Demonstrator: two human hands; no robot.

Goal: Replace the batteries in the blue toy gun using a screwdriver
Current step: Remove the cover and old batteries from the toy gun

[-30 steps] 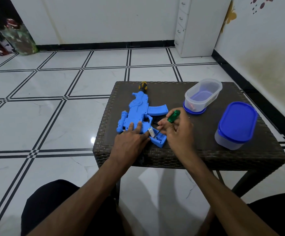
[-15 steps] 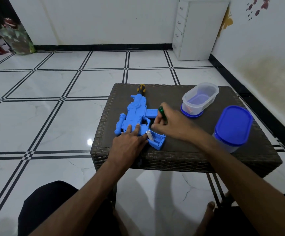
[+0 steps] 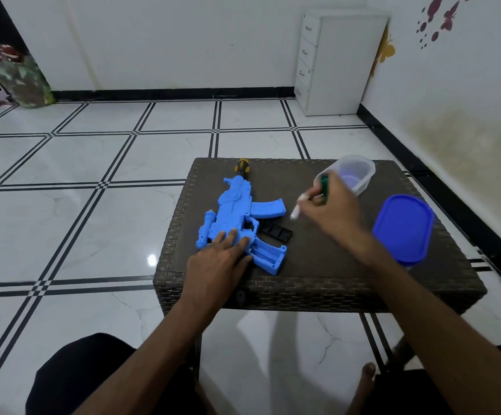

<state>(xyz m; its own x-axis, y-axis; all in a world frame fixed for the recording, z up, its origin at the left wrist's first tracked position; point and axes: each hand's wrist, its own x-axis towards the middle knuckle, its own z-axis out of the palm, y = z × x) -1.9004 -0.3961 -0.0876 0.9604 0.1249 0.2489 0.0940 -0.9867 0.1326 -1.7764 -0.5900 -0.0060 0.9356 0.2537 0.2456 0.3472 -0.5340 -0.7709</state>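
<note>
Fingers (image 3: 309,199) of the right hand (image 3: 330,211) are pinched on a battery (image 3: 297,208) and green screwdriver (image 3: 323,187), while the blue toy gun (image 3: 240,217) is pressed flat to the desk (image 3: 318,265) by the left hand (image 3: 216,265), likely steadying it.

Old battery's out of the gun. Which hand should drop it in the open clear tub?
Right. The right hand already pinches the battery along with the green screwdriver, and hovers beside the open clear tub. The left hand lies flat on the blue toy gun, steadying it.
</note>
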